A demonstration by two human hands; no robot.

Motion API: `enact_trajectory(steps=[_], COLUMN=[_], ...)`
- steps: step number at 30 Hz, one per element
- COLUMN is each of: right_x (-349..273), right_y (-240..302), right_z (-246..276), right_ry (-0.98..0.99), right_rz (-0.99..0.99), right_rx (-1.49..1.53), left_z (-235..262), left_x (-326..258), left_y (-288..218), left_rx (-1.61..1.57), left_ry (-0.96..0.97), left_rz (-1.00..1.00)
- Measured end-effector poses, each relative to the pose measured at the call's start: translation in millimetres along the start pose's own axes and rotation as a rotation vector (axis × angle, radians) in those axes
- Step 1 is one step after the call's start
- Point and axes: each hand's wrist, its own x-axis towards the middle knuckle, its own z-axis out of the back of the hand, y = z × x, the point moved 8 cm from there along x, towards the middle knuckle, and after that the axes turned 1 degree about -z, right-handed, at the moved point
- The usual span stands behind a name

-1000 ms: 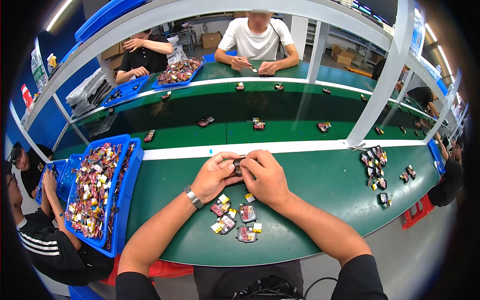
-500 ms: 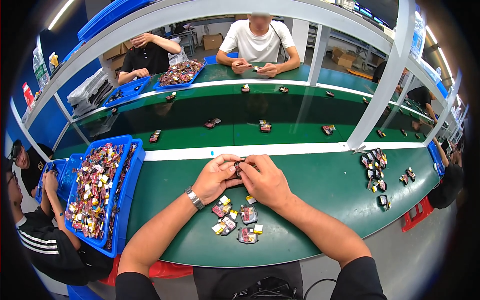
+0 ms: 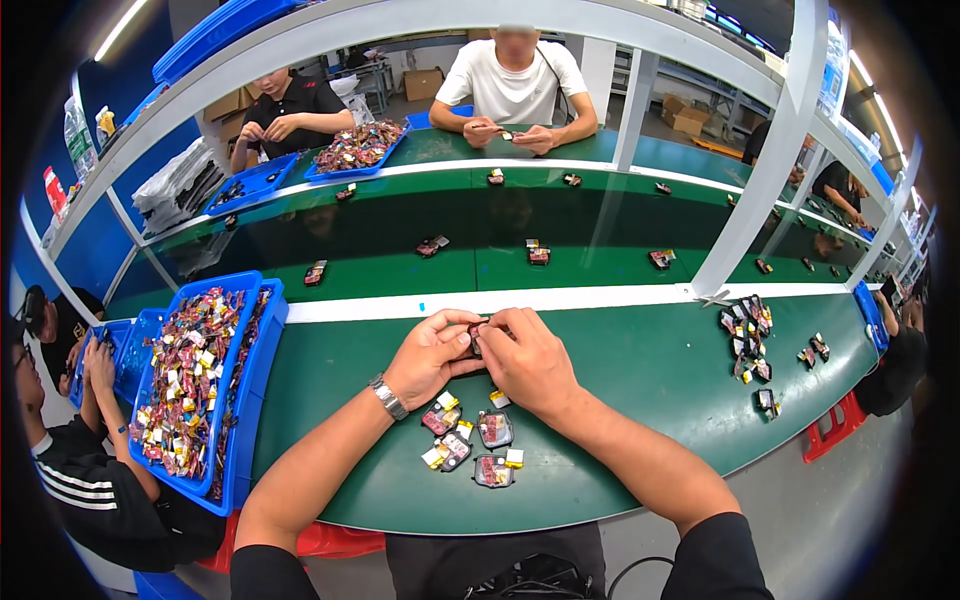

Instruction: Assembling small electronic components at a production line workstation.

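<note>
Above the green table, my left hand (image 3: 428, 362) and my right hand (image 3: 530, 368) meet, closed on a small dark-cased electronic module (image 3: 475, 341). The left fingers support it from one side while the right thumb and fingers pinch at its top; most of it is hidden. Just below my hands lie several similar modules, black rounded cases with reddish circuit boards and white-and-yellow tabs. One case (image 3: 496, 430) is under my right hand, another (image 3: 494, 471) lies nearer me, and a third (image 3: 441, 413) sits by my left wrist.
Stacked blue trays (image 3: 246, 430) heaped with circuit boards stand at left. A pile of modules (image 3: 747, 335) lies at right by a white frame post (image 3: 765, 160). Beyond a white rail (image 3: 600, 298), spaced modules sit on a green belt (image 3: 590, 265). Co-workers sit across and at both sides.
Modules on the belt have shifted slightly to the right. The co-worker at back left has lowered a raised hand to join the other. My hands have hardly moved.
</note>
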Motion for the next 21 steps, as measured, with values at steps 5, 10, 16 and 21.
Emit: enact_trajectory(steps=[5,10,16,21], right_x=[0,5,1,7], right_y=[-3,8,1,-7], right_z=[-2,2,-15,-13], right_ry=[0.009,-0.023,0.029,-0.011], right_rz=[-0.001,0.08,-0.009,0.011], right_rx=[-0.041,-0.055,0.03,0.09], left_z=[-1,7,19,21], left_x=[1,-1,1,0], left_y=[2,-1,-3,-9], left_rx=[-0.004,0.027,0.037,0.067], left_ry=[-0.006,-0.116,-0.188,-0.246], left_rz=[-0.006,-0.067,-0.091,-0.106])
